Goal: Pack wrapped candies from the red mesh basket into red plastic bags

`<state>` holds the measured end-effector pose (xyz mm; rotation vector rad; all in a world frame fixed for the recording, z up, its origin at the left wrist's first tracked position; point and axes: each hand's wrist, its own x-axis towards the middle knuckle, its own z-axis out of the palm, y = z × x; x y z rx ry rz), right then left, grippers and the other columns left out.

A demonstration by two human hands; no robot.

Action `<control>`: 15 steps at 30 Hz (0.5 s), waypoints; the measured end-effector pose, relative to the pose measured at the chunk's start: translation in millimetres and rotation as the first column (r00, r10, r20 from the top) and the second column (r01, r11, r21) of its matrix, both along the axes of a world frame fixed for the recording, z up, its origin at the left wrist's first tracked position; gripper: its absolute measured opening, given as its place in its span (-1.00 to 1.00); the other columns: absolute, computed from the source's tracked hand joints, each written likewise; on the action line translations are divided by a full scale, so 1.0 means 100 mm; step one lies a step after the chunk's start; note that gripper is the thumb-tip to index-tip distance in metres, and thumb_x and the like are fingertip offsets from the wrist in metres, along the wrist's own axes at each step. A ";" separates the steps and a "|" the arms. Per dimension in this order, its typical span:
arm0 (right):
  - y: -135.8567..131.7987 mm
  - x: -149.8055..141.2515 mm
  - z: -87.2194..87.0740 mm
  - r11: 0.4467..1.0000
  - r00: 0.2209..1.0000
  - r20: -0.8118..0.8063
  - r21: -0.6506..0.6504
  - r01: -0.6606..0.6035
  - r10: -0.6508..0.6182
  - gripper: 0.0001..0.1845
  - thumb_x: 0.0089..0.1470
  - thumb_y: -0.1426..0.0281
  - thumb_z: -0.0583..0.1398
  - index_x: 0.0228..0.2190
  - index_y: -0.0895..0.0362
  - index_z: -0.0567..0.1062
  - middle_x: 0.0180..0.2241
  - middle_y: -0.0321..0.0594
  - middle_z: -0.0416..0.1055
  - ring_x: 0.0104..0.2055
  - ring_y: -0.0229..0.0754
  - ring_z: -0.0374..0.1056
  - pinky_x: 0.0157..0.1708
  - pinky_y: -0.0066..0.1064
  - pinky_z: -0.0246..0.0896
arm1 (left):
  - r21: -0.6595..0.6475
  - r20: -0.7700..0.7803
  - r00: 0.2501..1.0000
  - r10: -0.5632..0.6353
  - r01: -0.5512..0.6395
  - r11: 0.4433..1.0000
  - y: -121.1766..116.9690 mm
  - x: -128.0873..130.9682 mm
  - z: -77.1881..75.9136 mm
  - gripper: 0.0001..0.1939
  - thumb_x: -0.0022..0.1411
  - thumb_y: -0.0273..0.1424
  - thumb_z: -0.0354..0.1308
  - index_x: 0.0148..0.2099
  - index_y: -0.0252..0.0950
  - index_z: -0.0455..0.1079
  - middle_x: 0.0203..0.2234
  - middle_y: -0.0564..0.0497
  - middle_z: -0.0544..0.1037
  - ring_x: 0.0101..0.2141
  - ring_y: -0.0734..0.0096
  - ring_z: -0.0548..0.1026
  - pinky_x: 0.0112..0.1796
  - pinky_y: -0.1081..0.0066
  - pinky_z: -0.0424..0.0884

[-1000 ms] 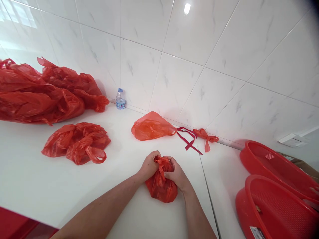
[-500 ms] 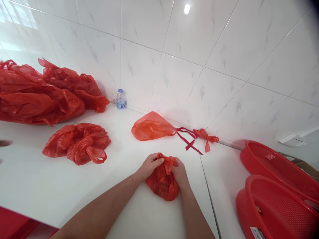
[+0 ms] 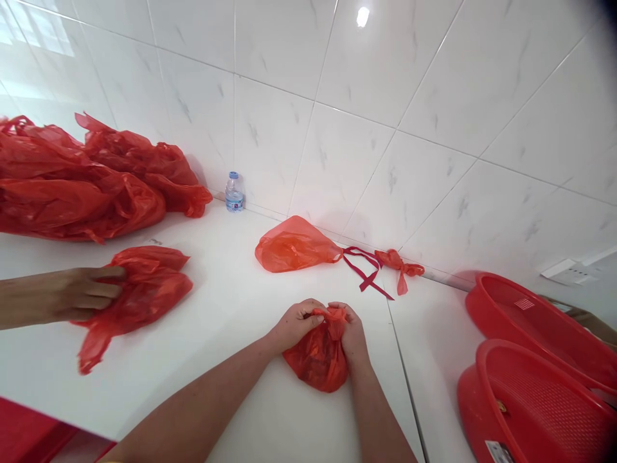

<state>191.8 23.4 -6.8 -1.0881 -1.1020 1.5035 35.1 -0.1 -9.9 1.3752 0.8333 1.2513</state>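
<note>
A small red plastic bag [image 3: 318, 361] rests on the white table between my hands, filled with something dark that I cannot make out through the film. My left hand [image 3: 297, 321] pinches the gathered top from the left, thumb and fingers pressed together. On the other side, my right hand [image 3: 353, 329] grips the same gathered top, its fingers partly hidden behind the plastic. Beyond my hands lies a flat orange-red plastic bag [image 3: 296, 247], with a dark red ribbon [image 3: 367, 281] stretching from its narrow end.
Another person's hand [image 3: 91, 292] grasps a loose red bag [image 3: 154, 289] at left. A large heap of red bags [image 3: 81, 186] lies behind it. A small water bottle [image 3: 234, 193] stands by the wall. Red plastic baskets [image 3: 486, 386] stand at right, near a knotted red bag [image 3: 400, 265].
The other person's hand has come in from the left and taken hold of the loose red bag, which has shifted left and changed shape. My hands have moved slightly at the bag's top.
</note>
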 end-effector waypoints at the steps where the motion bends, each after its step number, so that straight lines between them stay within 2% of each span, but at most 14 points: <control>1: 0.02 0.02 0.00 0.999 0.998 -0.060 -0.040 -0.028 0.025 -0.70 -0.25 0.46 0.29 -0.34 0.08 0.48 -0.43 -0.32 0.46 -0.45 -0.24 0.32 -0.43 -0.40 0.23 | 0.005 -0.010 1.000 0.001 -0.001 1.000 0.00 0.00 -0.01 -0.83 0.20 -0.32 0.09 -0.26 -0.23 0.50 -0.18 -0.05 0.44 -0.15 0.27 0.41 -0.07 0.29 0.30; 5: 0.06 0.11 -0.02 0.986 0.945 -0.316 -0.111 -0.122 0.081 -0.62 -0.27 0.42 0.33 -0.28 0.13 0.49 -0.34 -0.22 0.50 -0.34 -0.15 0.39 -0.29 -0.32 0.30 | 0.022 0.007 1.000 0.006 -0.006 1.000 0.02 -0.01 -0.04 -0.82 0.21 -0.33 0.09 -0.22 -0.23 0.50 -0.18 -0.05 0.44 -0.14 0.28 0.42 -0.06 0.29 0.30; 9: 0.07 0.16 -0.07 0.977 0.876 -0.478 -0.145 -0.155 0.068 -0.74 -0.10 0.29 0.29 -0.30 0.10 0.49 -0.30 -0.21 0.50 -0.23 -0.13 0.41 -0.16 -0.25 0.31 | 0.022 0.022 1.000 0.003 -0.004 1.000 0.03 -0.01 -0.06 -0.79 0.22 -0.29 0.10 -0.22 -0.24 0.52 -0.18 -0.07 0.44 -0.14 0.27 0.43 -0.06 0.28 0.31; 11: 0.09 0.19 -0.09 0.981 0.864 -0.501 -0.142 -0.129 0.041 -0.81 -0.10 0.35 0.30 -0.35 0.07 0.48 -0.34 -0.26 0.50 -0.26 -0.17 0.42 -0.18 -0.30 0.33 | 0.022 0.033 0.999 -0.008 0.007 1.000 0.02 0.00 -0.06 -0.77 0.22 -0.27 0.09 -0.20 -0.24 0.52 -0.17 -0.07 0.44 -0.13 0.26 0.43 -0.06 0.27 0.31; 13: 0.12 0.25 -0.10 0.987 0.851 -0.524 -0.142 -0.074 -0.012 -0.78 -0.15 0.45 0.33 -0.37 0.04 0.46 -0.39 -0.33 0.49 -0.29 -0.24 0.42 -0.22 -0.36 0.33 | 0.019 0.064 0.998 -0.002 0.000 1.000 0.01 -0.01 -0.04 -0.74 0.23 -0.25 0.08 -0.16 -0.23 0.52 -0.15 -0.08 0.44 -0.11 0.25 0.43 -0.03 0.26 0.30; 15: 0.18 0.33 -0.10 0.987 0.838 -0.538 -0.160 0.009 -0.095 -0.73 -0.18 0.50 0.34 -0.39 0.03 0.43 -0.43 -0.37 0.47 -0.34 -0.27 0.42 -0.26 -0.38 0.35 | -0.014 0.108 0.989 0.099 -0.098 0.995 0.02 -0.03 -0.02 -0.71 0.23 -0.22 0.06 -0.13 -0.22 0.51 -0.12 -0.08 0.45 -0.09 0.24 0.42 -0.03 0.26 0.29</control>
